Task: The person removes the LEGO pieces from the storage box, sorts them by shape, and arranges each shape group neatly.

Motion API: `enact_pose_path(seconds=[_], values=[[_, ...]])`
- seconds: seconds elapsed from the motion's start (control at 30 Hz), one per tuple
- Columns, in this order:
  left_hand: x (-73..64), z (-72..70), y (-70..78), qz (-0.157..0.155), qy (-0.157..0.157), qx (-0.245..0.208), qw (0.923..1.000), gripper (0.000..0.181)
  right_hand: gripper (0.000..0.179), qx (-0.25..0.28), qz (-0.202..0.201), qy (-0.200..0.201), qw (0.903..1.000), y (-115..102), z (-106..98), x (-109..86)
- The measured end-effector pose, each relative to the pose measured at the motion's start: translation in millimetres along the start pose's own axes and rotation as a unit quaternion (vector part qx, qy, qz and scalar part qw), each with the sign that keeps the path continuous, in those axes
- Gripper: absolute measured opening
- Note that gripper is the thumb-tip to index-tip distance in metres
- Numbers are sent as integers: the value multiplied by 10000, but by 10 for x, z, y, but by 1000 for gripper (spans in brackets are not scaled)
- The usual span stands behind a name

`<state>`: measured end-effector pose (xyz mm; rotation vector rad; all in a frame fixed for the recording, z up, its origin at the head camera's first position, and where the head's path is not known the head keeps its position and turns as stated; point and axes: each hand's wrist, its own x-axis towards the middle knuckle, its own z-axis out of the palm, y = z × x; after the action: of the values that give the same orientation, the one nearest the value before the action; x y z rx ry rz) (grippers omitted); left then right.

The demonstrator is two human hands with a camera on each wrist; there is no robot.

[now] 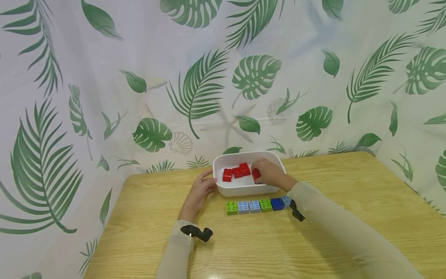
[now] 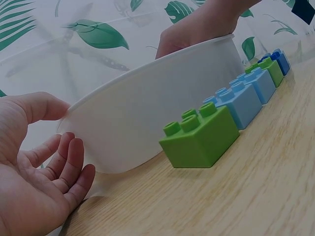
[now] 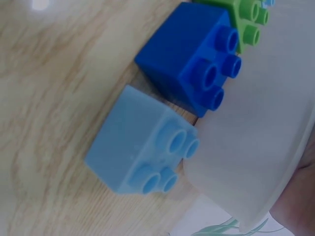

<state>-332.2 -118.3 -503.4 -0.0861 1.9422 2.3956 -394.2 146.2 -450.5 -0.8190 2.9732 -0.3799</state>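
A white plastic bin [image 1: 230, 191] stands on the table with several red toy bricks [image 1: 241, 170] inside. My right hand [image 1: 269, 173] reaches over its right end and grips a red brick [image 1: 256, 175], partly covered by the fingers. At the left end, my left hand [image 1: 202, 190] touches the bin. In the left wrist view its fingertips [image 2: 64, 107] meet the rim, the other fingers loosely bent beside the outer wall. The bin's wall hides the right fingers there, and the right wrist view shows only a sliver of that hand.
Along the bin's front runs a row of studded bricks: a green brick [image 1: 231, 208] at the left, light blue and green ones between, a dark blue brick [image 3: 184, 56], then a light blue brick [image 3: 140, 142] at the right end. A leaf-print cloth [image 1: 195, 128] hangs behind the wooden table [image 1: 244, 244].
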Motion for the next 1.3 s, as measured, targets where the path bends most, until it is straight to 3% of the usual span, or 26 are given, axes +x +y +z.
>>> enact_pose_path(seconds=[0.43,1.3], values=[[4,-11,-13,15,2,19,10000,55,43,-55,-37,-8,10000,29,14,8],[24,-21,-27,17,-27,106,9999,55,36,-148,-101,112,9998,53,22,37]])
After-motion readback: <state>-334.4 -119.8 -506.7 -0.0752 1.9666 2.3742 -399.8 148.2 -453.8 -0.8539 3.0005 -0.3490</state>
